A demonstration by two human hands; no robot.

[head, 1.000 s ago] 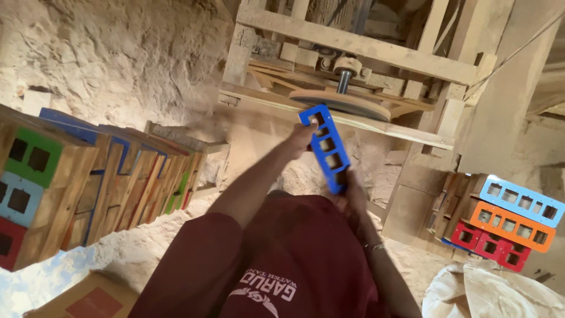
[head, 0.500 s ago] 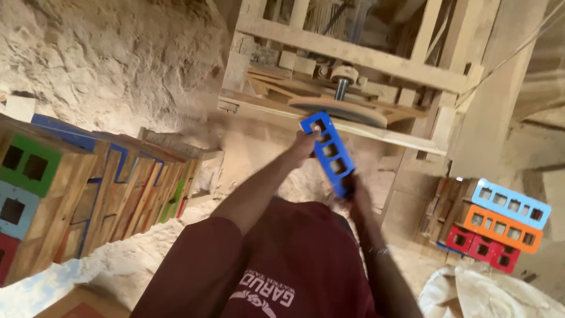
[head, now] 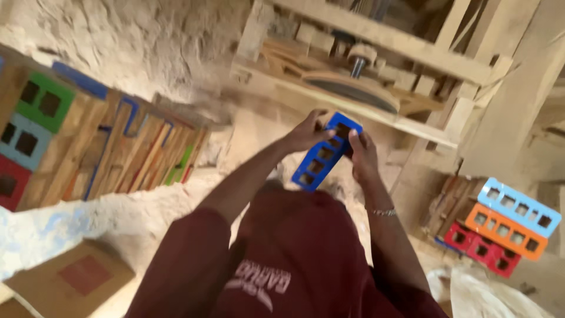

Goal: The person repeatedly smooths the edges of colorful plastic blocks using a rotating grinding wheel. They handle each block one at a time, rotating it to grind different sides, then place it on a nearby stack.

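Observation:
I hold a blue wooden piece (head: 322, 154) with a row of square holes in both hands, in front of my chest. My left hand (head: 305, 132) grips its upper left edge. My right hand (head: 362, 154) grips its right side, near the top end. The piece is tilted, its lower end pointing down and to the left. Just beyond it stands a wooden machine with a flat round disc (head: 352, 89) on a metal spindle. My dark red shirt fills the lower middle of the view.
Painted and bare wooden pieces (head: 88, 141) are stacked on the left. Light blue, orange and red holed pieces (head: 505, 225) are piled at the right. A cardboard box (head: 70, 277) lies at the lower left. Sawdust covers the floor. A white sack (head: 488, 294) lies at the lower right.
The blue piece has turned in my hands, from leaning right to leaning left. My right hand has moved up onto its side. The view has shifted a little.

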